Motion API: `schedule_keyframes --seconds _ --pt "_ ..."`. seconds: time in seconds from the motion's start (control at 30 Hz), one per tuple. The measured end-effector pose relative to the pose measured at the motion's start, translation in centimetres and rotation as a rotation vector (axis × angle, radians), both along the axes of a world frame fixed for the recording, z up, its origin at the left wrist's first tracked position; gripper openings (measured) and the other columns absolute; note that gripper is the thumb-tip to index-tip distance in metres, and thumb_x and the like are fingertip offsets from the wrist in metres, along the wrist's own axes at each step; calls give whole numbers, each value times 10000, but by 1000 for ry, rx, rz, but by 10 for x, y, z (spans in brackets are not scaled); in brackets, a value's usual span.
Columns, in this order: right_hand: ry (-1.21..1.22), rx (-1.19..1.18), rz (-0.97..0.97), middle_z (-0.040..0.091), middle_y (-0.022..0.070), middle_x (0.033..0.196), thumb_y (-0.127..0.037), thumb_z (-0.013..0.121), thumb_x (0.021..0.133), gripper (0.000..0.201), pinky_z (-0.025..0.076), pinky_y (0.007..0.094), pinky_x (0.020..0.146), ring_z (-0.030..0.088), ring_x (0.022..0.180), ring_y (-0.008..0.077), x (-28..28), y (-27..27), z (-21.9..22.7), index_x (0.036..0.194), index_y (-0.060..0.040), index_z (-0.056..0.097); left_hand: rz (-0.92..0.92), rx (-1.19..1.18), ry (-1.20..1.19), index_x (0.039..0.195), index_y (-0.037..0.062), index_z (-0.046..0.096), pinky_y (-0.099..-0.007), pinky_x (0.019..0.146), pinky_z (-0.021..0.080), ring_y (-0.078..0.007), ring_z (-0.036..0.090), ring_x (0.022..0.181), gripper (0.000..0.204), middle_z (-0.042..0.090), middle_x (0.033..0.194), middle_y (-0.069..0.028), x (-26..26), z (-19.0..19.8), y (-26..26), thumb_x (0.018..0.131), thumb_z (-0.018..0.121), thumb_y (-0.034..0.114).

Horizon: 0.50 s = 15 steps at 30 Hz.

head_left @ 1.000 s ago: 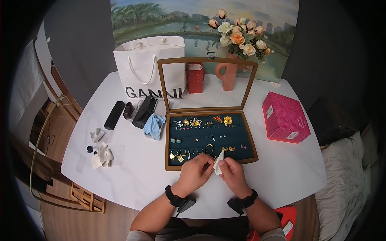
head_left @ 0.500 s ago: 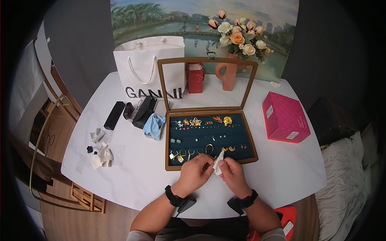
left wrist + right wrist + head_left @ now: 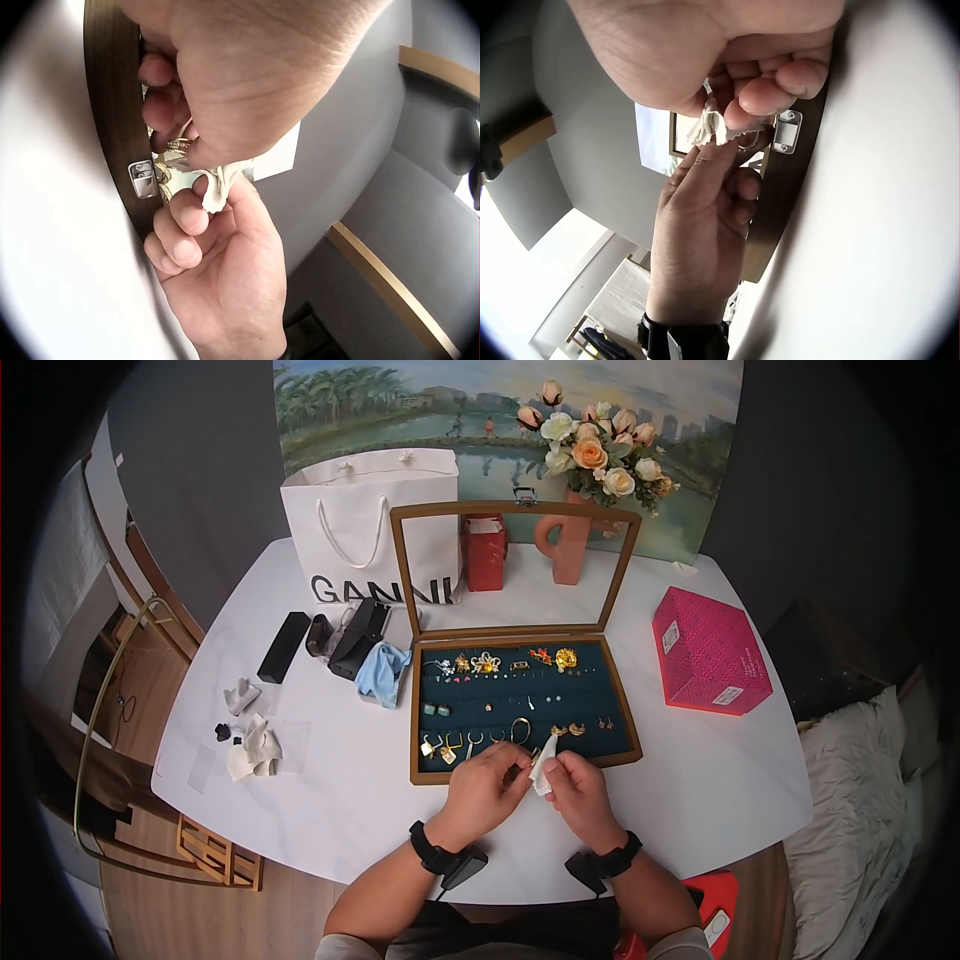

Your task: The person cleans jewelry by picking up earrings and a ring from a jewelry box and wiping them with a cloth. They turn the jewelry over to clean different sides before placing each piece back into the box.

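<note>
In the head view my left hand (image 3: 486,788) and right hand (image 3: 582,796) meet over the front edge of a wooden jewelry box (image 3: 419,768) with a raised glass lid. The right hand pinches a small white cloth (image 3: 543,767) between thumb and fingers. My left fingertips pinch a small gold ring-shaped piece of jewelry (image 3: 748,141), partly hidden by fingers and cloth. The cloth (image 3: 216,193) is bunched against it in the left wrist view. Rows of earrings (image 3: 449,747) and gold brooches (image 3: 567,659) sit on the box's dark green lining.
Left of the box lie a blue cloth (image 3: 382,674), a black case (image 3: 358,640), a long black box (image 3: 284,647) and crumpled pale cloths (image 3: 256,748). A white paper bag (image 3: 375,520), a red box (image 3: 486,555) and a flower vase (image 3: 571,550) stand behind. A pink box (image 3: 712,653) is right.
</note>
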State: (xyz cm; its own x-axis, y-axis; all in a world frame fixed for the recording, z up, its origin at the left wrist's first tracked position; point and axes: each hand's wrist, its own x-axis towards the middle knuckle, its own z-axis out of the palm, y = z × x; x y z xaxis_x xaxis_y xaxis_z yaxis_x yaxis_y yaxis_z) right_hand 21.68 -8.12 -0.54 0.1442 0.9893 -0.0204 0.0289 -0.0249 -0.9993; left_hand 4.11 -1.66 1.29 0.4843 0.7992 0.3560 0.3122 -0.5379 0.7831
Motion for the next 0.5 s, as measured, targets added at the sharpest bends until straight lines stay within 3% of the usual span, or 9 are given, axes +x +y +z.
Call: schedule_keyframes --seconds 0.27,0.47,0.5 --pt "-16 -7 3 620 -9 800 -229 584 1080 251 468 226 637 561 711 41 0 -1 2 966 -10 627 1 -1 -9 984 52 677 -350 604 532 -246 678 650 123 706 952 -83 0 -1 0 891 737 104" --pt "-9 18 1 609 -19 797 -240 577 1084 253 452 214 615 545 695 31 0 -1 1 961 -24 624 8 -103 -97 974 46 682 -316 587 518 -192 661 634 95 715 959 -75 0 -8 2 909 732 95" --pt "-11 30 -1 600 -26 784 -251 571 1087 255 438 201 593 534 676 23 -1 0 1 957 -38 621 -6 -133 -95 981 35 676 -289 603 511 -151 644 660 86 718 998 -67 0 -8 2 923 722 78"
